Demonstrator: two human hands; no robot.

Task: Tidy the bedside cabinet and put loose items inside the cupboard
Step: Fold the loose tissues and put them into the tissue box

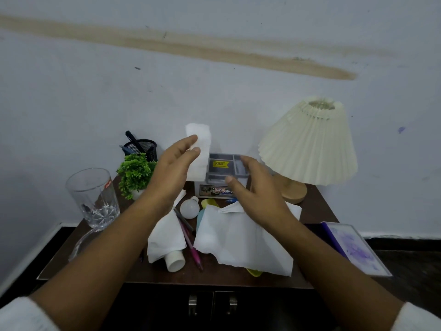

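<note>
Bedside cabinet (214,273): left hand (171,173) fingers (188,142) straight by the upright tissue (202,137); right hand (257,189) fingers relaxed, holding nothing.

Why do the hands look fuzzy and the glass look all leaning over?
Head view: the left hand and right hand are soft with motion blur; the wide-angle lens makes the glass near the edge lean; light is dim and even.

White fleecy sleeves (20,315); left hand (171,174), right hand (259,189) bare.

Dim, cool, even light here, barely any shadow, left hand (175,168) and right hand (256,187) smeared by motion blur, frame edges bowing.
</note>
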